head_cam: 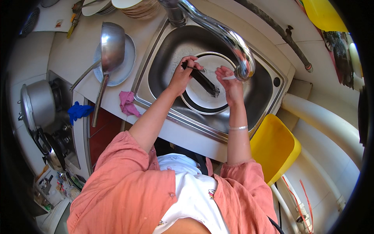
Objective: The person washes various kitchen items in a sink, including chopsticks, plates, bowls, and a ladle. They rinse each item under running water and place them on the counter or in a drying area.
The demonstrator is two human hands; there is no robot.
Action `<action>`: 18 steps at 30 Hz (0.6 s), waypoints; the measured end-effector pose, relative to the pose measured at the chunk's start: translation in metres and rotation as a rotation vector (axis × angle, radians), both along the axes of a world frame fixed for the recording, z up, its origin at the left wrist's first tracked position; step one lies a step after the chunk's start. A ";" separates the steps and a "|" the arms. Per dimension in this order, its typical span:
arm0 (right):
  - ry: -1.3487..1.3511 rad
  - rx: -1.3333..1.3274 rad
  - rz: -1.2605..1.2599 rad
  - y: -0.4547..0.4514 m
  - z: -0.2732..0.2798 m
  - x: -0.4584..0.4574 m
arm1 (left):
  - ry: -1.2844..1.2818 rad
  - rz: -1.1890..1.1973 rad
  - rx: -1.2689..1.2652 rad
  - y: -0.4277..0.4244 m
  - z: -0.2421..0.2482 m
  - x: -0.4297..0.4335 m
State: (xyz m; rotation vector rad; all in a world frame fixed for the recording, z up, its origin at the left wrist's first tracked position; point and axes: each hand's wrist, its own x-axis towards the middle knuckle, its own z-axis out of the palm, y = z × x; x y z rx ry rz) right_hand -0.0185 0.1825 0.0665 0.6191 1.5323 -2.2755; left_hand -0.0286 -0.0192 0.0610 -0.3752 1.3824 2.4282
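My left hand [184,74] grips the upper end of a long, dark object [204,82] over the sink. Its lower end slants down to the right, above a white-bottomed round vessel [201,101]; I cannot tell exactly what the object is. My right hand [231,86] is held palm up, fingers spread, just under the mouth of the chrome faucet [244,63]. A whitish streak of what looks like water runs from the spout across it. The vessel stands in the stainless steel sink [257,96], partly hidden by both hands.
A metal saucepan [112,48] rests tilted on a plate [130,65] left of the sink. A pink cloth [128,103] lies at the counter edge, and a blue cloth [79,112] lies farther left. Stacked bowls [140,10] stand behind. A yellow plastic container [274,149] leans at right.
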 end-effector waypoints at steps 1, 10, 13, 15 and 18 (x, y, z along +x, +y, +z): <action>-0.035 0.043 -0.052 0.007 -0.020 -0.003 | -0.004 0.015 -0.001 -0.001 0.001 -0.001; -0.002 0.207 -0.234 0.011 -0.097 -0.007 | -0.230 0.711 0.195 0.005 -0.010 0.012; -0.033 0.312 -0.284 0.009 -0.106 -0.002 | -0.251 0.730 0.287 -0.006 -0.012 0.015; -0.045 0.304 -0.304 0.009 -0.107 -0.001 | -0.298 0.786 0.203 -0.010 -0.010 0.010; -0.019 0.245 -0.327 0.008 -0.107 -0.001 | -0.193 0.701 0.101 -0.021 0.005 0.005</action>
